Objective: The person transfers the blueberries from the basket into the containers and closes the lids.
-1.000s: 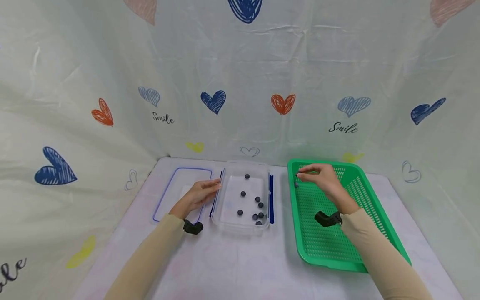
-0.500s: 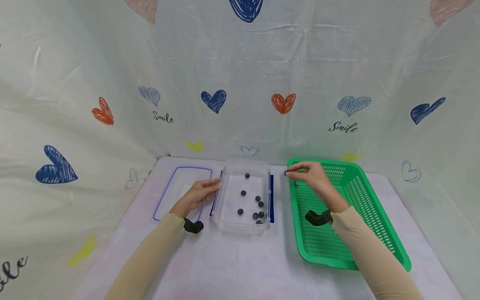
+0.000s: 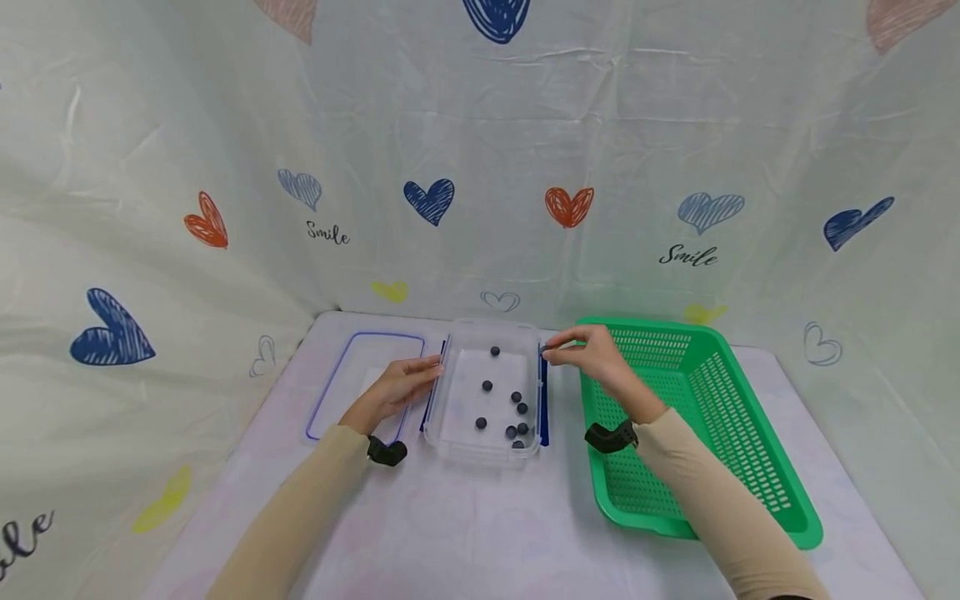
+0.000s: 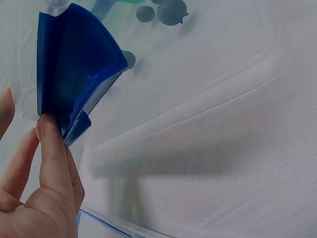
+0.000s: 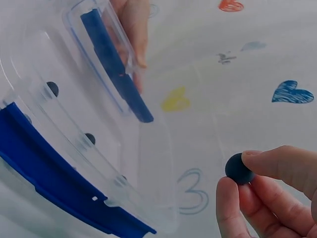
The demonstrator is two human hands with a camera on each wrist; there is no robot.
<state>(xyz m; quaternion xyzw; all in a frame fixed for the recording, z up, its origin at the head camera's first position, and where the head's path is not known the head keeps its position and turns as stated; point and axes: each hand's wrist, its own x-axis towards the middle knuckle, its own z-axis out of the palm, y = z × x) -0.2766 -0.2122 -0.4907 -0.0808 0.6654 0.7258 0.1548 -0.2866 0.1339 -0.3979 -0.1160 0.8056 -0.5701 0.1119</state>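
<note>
Now r. hand [image 5: 257,191] pinches ball [image 5: 238,168]; l. hand [image 3: 401,387] touches container [image 3: 487,450].

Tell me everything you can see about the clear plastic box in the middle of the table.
The clear plastic box is rectangular, lidless and upright, with blue clips folded down on both long sides. Several small dark balls lie scattered inside. The left hand rests against its left clip; the right hand holds another ball by its right rim.

A clear lid with a blue rim [image 3: 365,382] lies flat on the white table [image 3: 480,525], toward its far left corner. Behind the table hangs a pale backdrop [image 3: 480,150] printed with hearts and "Smile"
</note>
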